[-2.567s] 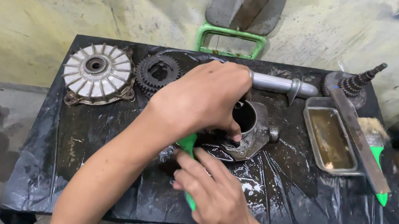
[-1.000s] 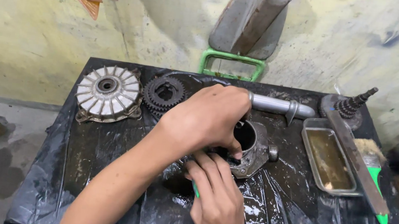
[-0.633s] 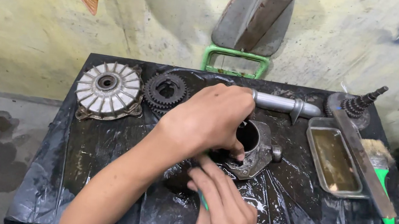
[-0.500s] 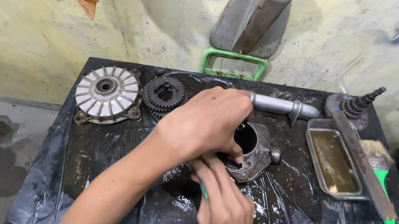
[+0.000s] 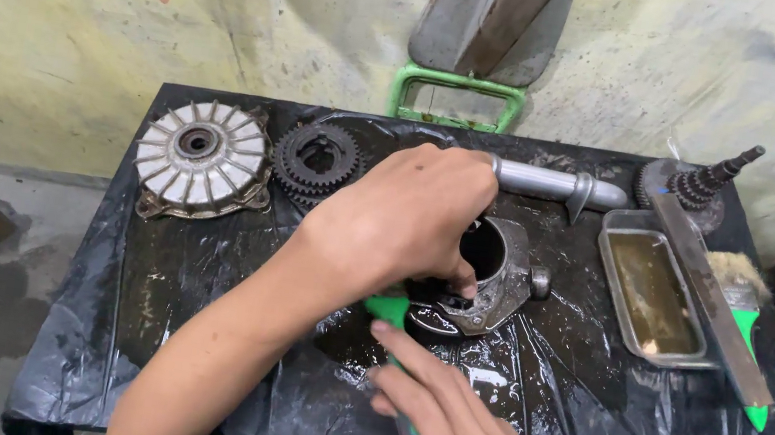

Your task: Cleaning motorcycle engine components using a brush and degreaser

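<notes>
The left hand (image 5: 408,215) closes its grip on the metal housing (image 5: 490,277) — the right hand (image 5: 454,424) grips a green-handled brush (image 5: 391,314). The metal tray (image 5: 629,226) holds brownish liquid.

My left hand (image 5: 402,220) grips the metal housing (image 5: 490,277); just below it, my right hand (image 5: 449,428) holds a green-handled brush (image 5: 389,314).

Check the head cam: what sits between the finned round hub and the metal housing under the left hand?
In the head view, the dark toothed gear lies between the finned hub and the housing. The left hand covers the housing's near side.
</notes>
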